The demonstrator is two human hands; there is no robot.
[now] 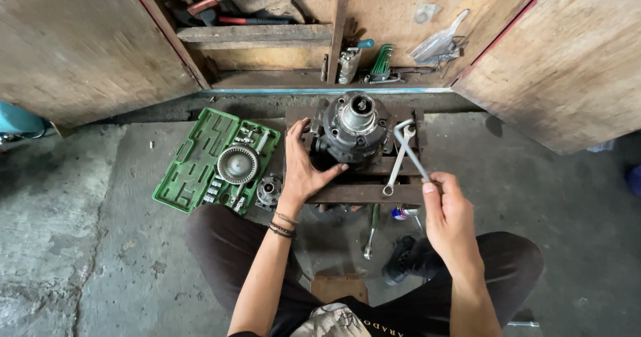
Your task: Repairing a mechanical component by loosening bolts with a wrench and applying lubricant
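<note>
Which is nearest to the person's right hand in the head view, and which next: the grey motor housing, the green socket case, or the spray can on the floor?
From the right hand:
1. Spray can, just to its left, low beside the stand.
2. Grey motor housing, up and left, under the left hand.
3. Green socket case, far left on the floor.

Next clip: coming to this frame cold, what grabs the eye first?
The round grey metal machine housing stands at centre on a low wooden stand, with the left hand resting against its side. To its right, the right hand holds a bent metal wrench, and a ring spanner lies on the stand beside it. At left on the concrete floor lies an open green socket-set case with a ribbed round part on it.
</note>
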